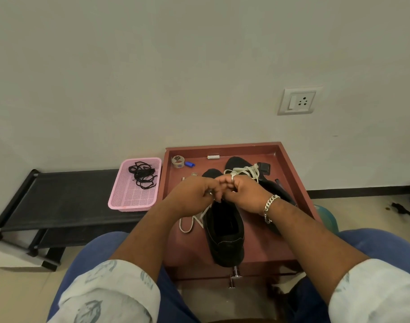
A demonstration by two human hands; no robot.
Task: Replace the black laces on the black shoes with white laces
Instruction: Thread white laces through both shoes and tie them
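A plain black shoe point(225, 238) with no readable branding lies on the red tabletop point(264, 243), a white lace point(194, 220) trailing left while the left hand point(192, 194) and right hand point(243, 194) pinch it above, black laces point(143, 174) heaped in the pink basket point(129, 199).

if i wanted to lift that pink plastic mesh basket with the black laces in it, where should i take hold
Probably grip the pink plastic mesh basket by its near rolled rim, coming from the front, above the black rack. The tangled black laces lie at the far end, so the near rim is bare, and the lip gives fingers something to hook under. Both hands are busy at the shoe.
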